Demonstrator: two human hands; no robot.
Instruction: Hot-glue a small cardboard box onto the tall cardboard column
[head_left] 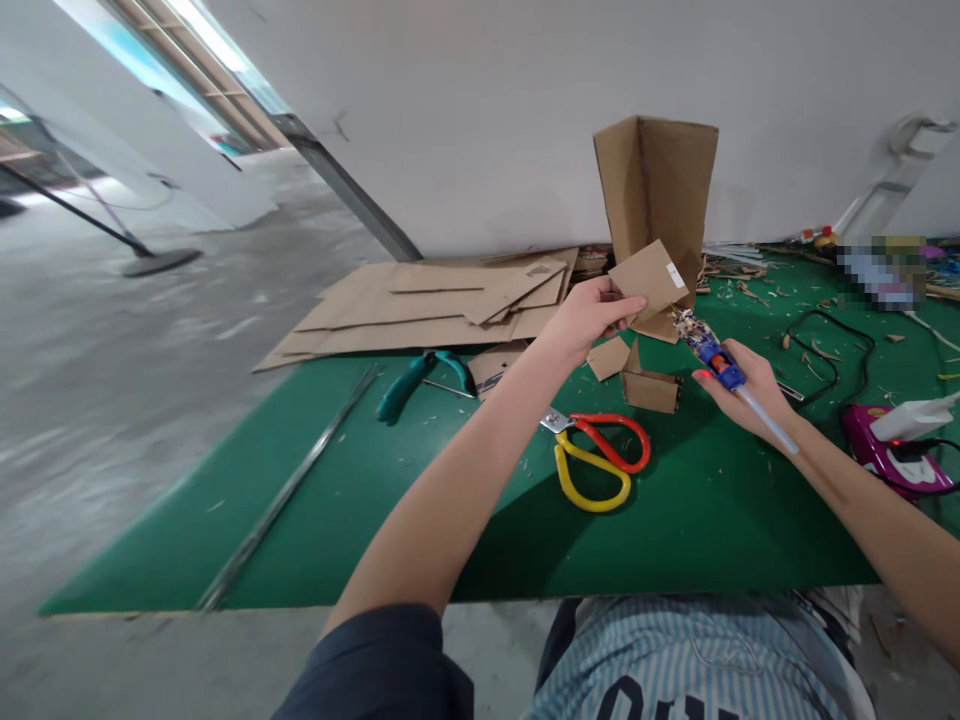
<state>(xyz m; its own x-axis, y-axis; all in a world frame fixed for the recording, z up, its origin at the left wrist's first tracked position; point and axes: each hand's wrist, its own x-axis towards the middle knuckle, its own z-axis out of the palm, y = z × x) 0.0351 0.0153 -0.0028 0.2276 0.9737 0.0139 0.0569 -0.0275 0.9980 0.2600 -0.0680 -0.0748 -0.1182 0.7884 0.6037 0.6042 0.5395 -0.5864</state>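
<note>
My left hand (592, 315) pinches a small piece of brown cardboard (649, 280) and holds it up above the green table (337, 520). My right hand (742, 390) grips a blue hot glue gun (712, 355) with a clear glue stick out the back. Its nozzle points at the lower edge of the held cardboard. Just below lie a small folded cardboard box (651, 388) and a loose cardboard scrap (607, 358). Behind them stands a tall folded cardboard piece (660, 180).
Red and yellow scissors (600, 460) lie in front of me. A teal-handled tool (420, 380) and a metal ruler (289, 490) lie left. Flat cardboard sheets (427, 300) are stacked at the back. A black cable (832, 350) and a pink device (892, 455) are at right.
</note>
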